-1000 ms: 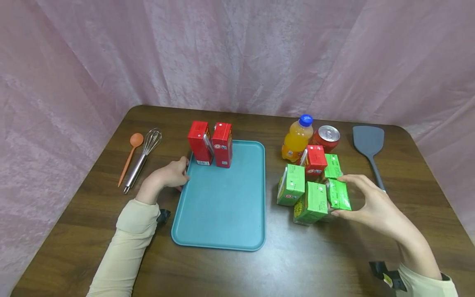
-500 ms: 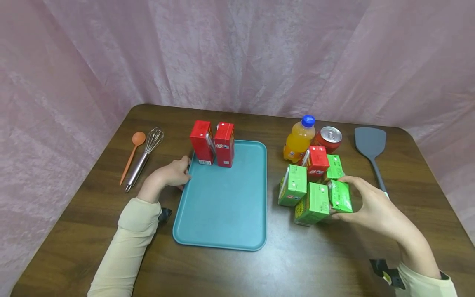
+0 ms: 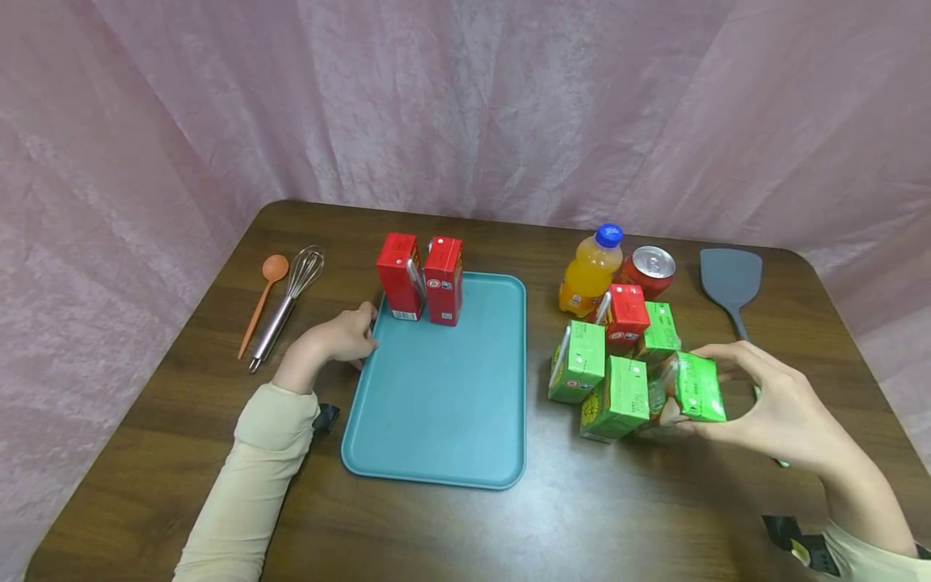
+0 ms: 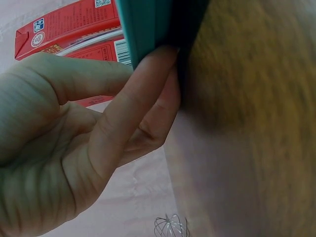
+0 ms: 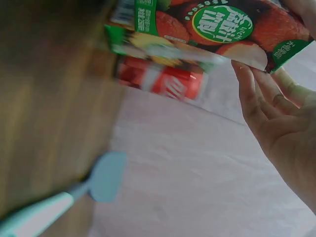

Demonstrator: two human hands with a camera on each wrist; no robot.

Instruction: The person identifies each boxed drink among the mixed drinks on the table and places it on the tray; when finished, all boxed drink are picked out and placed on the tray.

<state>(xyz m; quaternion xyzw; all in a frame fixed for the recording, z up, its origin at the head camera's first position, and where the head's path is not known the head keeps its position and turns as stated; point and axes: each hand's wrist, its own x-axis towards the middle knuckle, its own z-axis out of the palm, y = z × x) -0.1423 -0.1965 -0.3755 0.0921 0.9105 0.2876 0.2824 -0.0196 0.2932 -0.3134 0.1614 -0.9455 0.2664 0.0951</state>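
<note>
Dark wood-grain table (image 3: 465, 533). Nearest: beige sleeves (image 3: 247, 469), both arms. Right hand (image 3: 793, 412) pinches a green-topped, fruit-printed carton (image 3: 700, 390) between thumb and fingers, right of the other drinks; can't tell if its base touches the table. Left of it, a first green carton (image 3: 618, 396), upright. Mid-table: teal tray (image 3: 436, 404). Left hand (image 3: 345, 335) pinches its left rim, thumb on the inner side, fingers underneath. Between tray and first green carton, slightly farther back: second green carton (image 3: 578, 360), straw on its side. Third green carton (image 3: 659, 327) just behind the held one, beside a red carton (image 3: 627, 314). Far left: whisk (image 3: 275, 327) and orange spoon (image 3: 275, 267), lying side by side. Two red cartons (image 3: 445, 279) upright in the tray's far left corner. Past that: orange drink bottle (image 3: 587, 279), blue cap; red can (image 3: 650, 271) just right of it; grey spatula (image 3: 730, 275) farther right, handle partly hidden by the right hand. Backdrop: pink curtain (image 3: 465, 105).
</note>
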